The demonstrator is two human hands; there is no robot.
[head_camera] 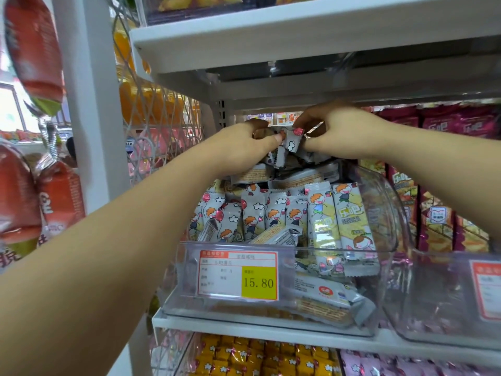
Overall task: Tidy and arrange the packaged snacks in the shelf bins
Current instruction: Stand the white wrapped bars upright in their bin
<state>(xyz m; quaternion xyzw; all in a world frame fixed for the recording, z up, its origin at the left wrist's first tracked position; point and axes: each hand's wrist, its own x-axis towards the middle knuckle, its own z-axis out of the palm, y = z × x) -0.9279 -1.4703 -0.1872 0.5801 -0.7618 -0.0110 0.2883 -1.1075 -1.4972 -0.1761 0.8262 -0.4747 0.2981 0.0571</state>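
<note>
A clear plastic bin (385, 213) on the middle shelf is heaped with grey cartoon-printed snack packets (273, 215); a front row stands upright, others lie loose. Both hands reach over the top of the pile at the back. My left hand (249, 142) and my right hand (333, 131) pinch the same small grey packet (291, 143) between thumbs and fingers, above the heap. The fingertips beyond it are hidden.
The shelf board (298, 36) above hangs close over my hands. A price tag reading 15.80 (238, 275) fronts the bin. Another clear bin (447, 302) with maroon packets stands to the right. Yellow packets (244, 356) fill the shelf below. Red bags (32, 50) hang at the left.
</note>
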